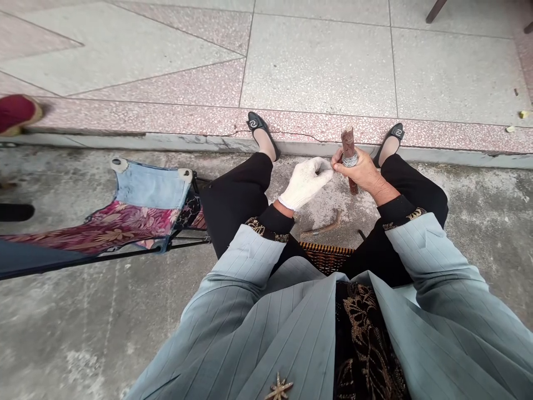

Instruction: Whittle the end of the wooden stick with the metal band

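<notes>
My right hand, bare, is wrapped round a reddish-brown rod held nearly upright; whether it is wood or rusty metal I cannot tell. Thin silvery wire is wound in several turns about the rod's middle, beside my right fingers. My left hand wears a white knitted glove. Its thumb and fingers are pinched together right at the right hand's fingertips, left of the rod. What they pinch is too small to make out. Both hands are above the concrete, between my knees.
Below my hands are a bent stick on the concrete and the edge of a brown woven seat. To the left stands a folding chair with flowered cloth. Ahead runs a low tiled step, with another person's red shoe at far left.
</notes>
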